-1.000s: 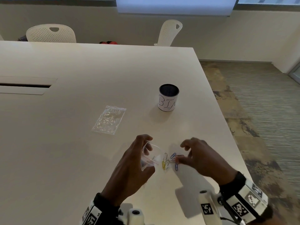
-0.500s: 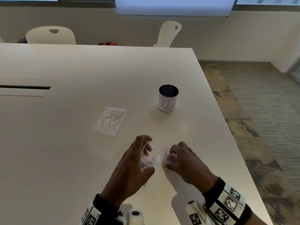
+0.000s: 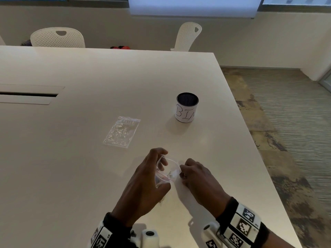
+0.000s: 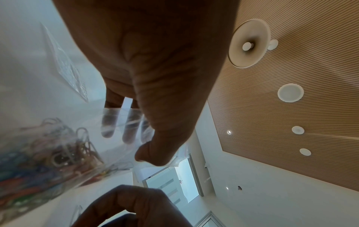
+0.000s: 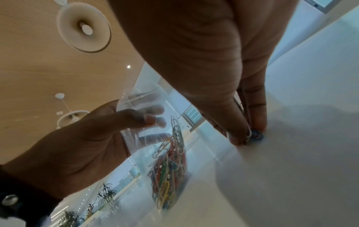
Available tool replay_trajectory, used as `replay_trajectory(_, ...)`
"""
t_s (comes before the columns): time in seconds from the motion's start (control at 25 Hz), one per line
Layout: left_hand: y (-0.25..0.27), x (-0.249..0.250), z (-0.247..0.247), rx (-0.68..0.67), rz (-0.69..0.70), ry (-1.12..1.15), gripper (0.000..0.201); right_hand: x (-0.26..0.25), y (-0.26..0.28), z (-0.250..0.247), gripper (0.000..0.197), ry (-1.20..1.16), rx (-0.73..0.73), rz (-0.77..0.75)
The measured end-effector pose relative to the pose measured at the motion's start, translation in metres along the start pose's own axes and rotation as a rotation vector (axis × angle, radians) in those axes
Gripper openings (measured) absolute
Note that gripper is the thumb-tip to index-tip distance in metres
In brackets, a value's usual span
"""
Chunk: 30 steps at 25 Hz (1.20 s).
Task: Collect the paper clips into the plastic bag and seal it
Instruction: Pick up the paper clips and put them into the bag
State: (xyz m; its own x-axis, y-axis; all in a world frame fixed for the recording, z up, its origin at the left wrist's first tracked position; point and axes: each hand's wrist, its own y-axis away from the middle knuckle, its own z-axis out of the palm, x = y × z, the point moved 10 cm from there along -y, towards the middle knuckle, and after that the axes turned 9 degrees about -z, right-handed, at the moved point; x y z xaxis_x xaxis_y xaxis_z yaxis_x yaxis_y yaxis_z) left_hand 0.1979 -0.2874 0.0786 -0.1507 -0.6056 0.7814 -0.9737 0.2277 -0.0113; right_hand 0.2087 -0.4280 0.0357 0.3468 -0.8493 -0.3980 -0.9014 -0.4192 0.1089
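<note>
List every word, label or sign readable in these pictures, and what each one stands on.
"BIN", handwritten on the white cup on the table.
Square black-and-white code markers on both wristbands: patterns only, no words.
Faint print on the spare plastic bag: too blurred to read.

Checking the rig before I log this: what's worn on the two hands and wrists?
Both hands are bare. The left wrist band and right wrist band are black, carrying white blocks printed with black square-pattern markers. A white cylindrical camera mount sits beside each wrist.
</note>
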Motion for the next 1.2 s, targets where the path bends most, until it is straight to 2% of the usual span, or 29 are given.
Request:
replay_trajectory(0.24,0.002,0.003,-0.004,0.005,0.002,0.007,0.074,0.008,0.002,-0.019,0.024,0.040,0.030,-0.009)
replay_trajectory(0.4,0.002,0.005,-0.003,0.004,0.012,0.011,0.073,0.042,-0.001,-0.030,0.011,-0.043,0.087,0.060)
replay_trajectory(0.48,0.001,0.004,-0.003,0.004,0.006,0.016,0.073,0.057,0.001,-0.039,0.007,-0.230,0.138,0.107)
replay_trajectory(0.6,-0.001,0.004,0.000,-0.007,0.009,0.008,0.073,0.064,0.009,-0.058,0.008,-0.661,0.248,0.177)
replay_trajectory(0.76,-0.003,0.005,0.000,-0.012,0.018,0.000,0.074,0.022,0.017,-0.097,0.006,-0.926,0.344,0.082)
replay_trajectory(0.84,-0.004,0.006,0.001,-0.017,0.019,0.002,0.073,-0.007,0.018,-0.110,0.007,-0.910,0.355,-0.006)
replay_trajectory(1.04,-0.004,0.005,0.000,-0.016,0.002,-0.003,0.074,-0.056,0.008,-0.106,0.012,-0.524,0.286,-0.211)
replay_trajectory(1.2,-0.001,0.003,-0.003,0.003,0.002,0.009,0.077,-0.055,0.009,-0.112,0.012,-0.503,0.277,-0.227)
